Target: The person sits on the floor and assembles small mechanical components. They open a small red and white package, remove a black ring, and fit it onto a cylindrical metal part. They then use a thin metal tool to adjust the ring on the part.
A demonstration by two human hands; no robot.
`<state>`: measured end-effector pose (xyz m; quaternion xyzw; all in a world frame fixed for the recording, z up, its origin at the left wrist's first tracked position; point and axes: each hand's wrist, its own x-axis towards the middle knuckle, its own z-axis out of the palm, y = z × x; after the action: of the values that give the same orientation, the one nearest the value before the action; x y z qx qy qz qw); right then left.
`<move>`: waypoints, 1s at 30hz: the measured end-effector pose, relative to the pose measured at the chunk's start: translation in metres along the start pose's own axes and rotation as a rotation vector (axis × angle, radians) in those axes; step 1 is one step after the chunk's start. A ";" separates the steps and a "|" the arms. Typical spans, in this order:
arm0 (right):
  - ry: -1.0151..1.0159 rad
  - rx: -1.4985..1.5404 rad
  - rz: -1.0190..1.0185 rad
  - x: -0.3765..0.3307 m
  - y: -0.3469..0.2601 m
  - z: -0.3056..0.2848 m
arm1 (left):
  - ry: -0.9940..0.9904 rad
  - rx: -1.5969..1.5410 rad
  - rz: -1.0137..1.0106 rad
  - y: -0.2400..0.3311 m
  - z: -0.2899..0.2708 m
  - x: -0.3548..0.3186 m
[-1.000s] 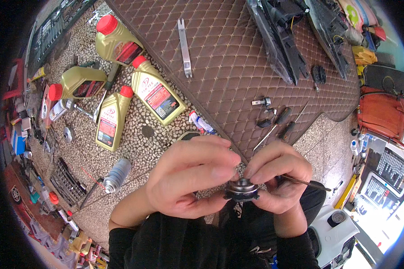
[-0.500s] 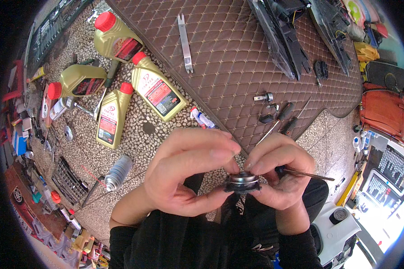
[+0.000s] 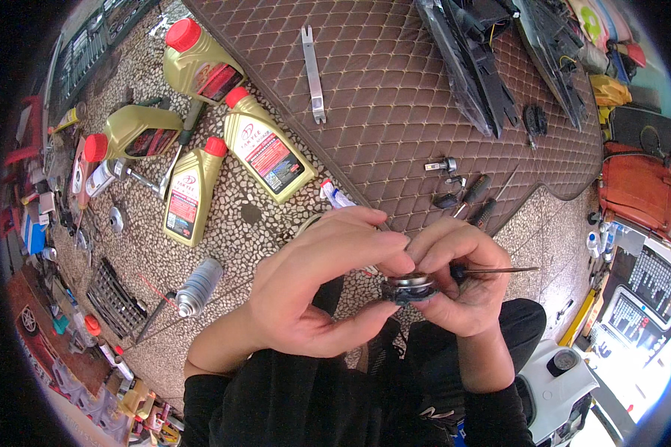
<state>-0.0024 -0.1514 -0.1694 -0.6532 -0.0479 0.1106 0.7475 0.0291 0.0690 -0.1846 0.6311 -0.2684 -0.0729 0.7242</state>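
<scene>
In front of my lap, a small round metal part with a ragged black rim [image 3: 410, 289] is pinched between both hands. My left hand [image 3: 306, 287] is closed on its left side, the thumb below and the fingertips at the top edge. My right hand [image 3: 470, 279] grips the opposite side with thumb and forefinger. A thin screwdriver [image 3: 499, 270] is also tucked in the right hand, its shaft pointing right; its dark handle is mostly hidden by the fingers. The underside of the part is out of sight.
Several gold bottles with red caps [image 3: 268, 153] lie on the pebbled floor [image 3: 238, 257], near a spray can [image 3: 199, 287]. A brown quilted mat [image 3: 380, 89] holds a flat metal pry bar [image 3: 312, 74], two black lamp housings [image 3: 470, 71], a small bulb [image 3: 440, 165] and screwdrivers [image 3: 476, 189].
The round part has tilted slightly, and my left fingertips have come down closer to my right ones. The screwdriver's shaft has swung from sloping downward to nearly level. The view has shifted slightly.
</scene>
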 end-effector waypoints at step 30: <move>0.003 -0.003 0.043 -0.002 0.007 0.000 | 0.080 0.024 0.018 -0.005 0.003 -0.007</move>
<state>-0.0053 -0.1507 -0.1756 -0.6555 -0.0329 0.1254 0.7440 0.0233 0.0681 -0.1916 0.6397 -0.2458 -0.0377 0.7273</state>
